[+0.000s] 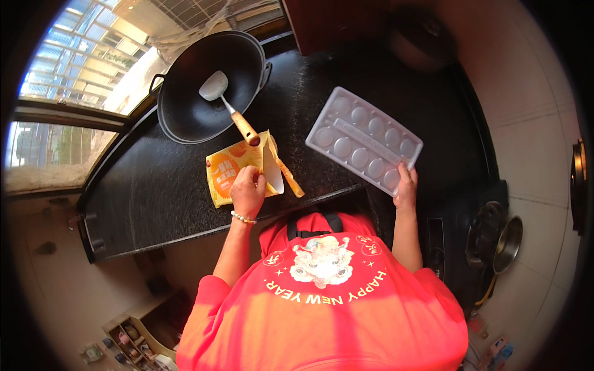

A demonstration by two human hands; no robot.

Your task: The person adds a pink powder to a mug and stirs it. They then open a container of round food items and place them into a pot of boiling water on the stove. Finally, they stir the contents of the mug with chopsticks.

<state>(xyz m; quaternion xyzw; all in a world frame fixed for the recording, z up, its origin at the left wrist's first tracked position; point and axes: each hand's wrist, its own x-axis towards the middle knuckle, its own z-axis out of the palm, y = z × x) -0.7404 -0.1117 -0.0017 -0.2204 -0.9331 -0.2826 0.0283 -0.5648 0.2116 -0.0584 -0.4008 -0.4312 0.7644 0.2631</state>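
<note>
Before me, my left hand (249, 189) has its fingers closed on the edge of an opened yellow and orange food package (222, 174), which lies near the counter's front edge. A torn yellow strip (292, 178) lies just right of the package's opening. My right hand (407, 188) grips the lower right corner of a clear plastic tray with round hollows in two rows (355, 150), which is tilted over the counter. I cannot tell whether the tray touches the counter.
Behind the package stands a black wok (185, 106), holding a metal spatula with a wooden handle (243, 127) that overhangs its rim. The black stone countertop (153, 204) curves around me beside a barred window (69, 88). A metal pan (508, 246) is at the right.
</note>
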